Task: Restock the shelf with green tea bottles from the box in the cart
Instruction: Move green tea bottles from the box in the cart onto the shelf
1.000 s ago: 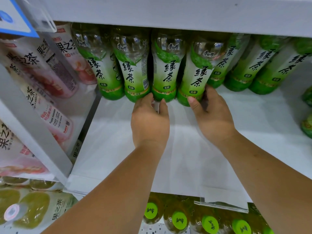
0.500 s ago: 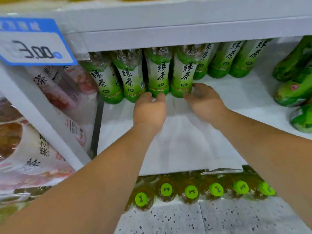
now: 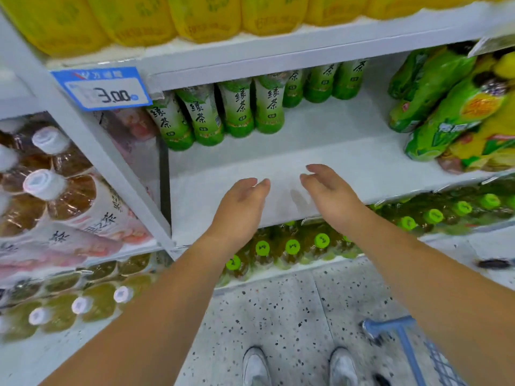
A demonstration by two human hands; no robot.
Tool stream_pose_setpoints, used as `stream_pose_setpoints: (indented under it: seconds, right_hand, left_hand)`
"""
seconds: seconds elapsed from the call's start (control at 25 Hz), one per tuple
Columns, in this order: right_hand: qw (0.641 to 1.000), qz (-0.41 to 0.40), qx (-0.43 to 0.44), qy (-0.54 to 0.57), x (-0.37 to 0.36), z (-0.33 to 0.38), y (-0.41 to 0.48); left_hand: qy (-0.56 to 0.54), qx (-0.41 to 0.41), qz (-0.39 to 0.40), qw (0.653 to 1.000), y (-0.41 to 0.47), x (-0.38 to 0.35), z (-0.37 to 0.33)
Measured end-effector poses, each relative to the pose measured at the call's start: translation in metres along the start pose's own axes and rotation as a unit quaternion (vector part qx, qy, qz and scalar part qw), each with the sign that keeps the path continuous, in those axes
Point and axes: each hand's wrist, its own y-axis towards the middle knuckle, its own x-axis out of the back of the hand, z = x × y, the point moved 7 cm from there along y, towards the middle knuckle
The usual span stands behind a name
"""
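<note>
Withdrawn from green tea bottles [image 3: 239,112] since half second ago: left hand [image 3: 239,207] and right hand [image 3: 331,196], now over front strip of shelf [image 3: 334,151], well apart from row, fingers loosely extended, gripping nothing. Bottles upright in tight row at back of shelf, green labels with dark characters, clear shoulders. White shelf surface between hands and row. Blue price tag [image 3: 103,89] above left. Pink-label bottles [image 3: 83,201] beyond divider at left, green-and-yellow bottles [image 3: 446,107] at right end. Green-capped bottles [image 3: 292,246] on level below. Blue cart [image 3: 401,338] corner lower right.
</note>
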Motion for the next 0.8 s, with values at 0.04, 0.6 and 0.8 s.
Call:
stream_pose_setpoints:
  seconds: [0.04,0.6,0.8]
  right_hand:
    - [1.000,0.008,-0.009,0.004,0.004,-0.002,-0.016]
    - [0.989,-0.037,-0.132,0.055,0.079,-0.054,-0.245]
    - [0.979,-0.078,-0.164,0.093,0.128,-0.079,-0.316]
  left_hand:
    - [0.015,0.002,0.015,1.000,-0.014,-0.002,0.001]
    - [0.070,0.008,0.149,0.986,-0.197,-0.040,-0.005]
    - [0.124,-0.018,0.211,0.969,-0.254,-0.091,-0.023]
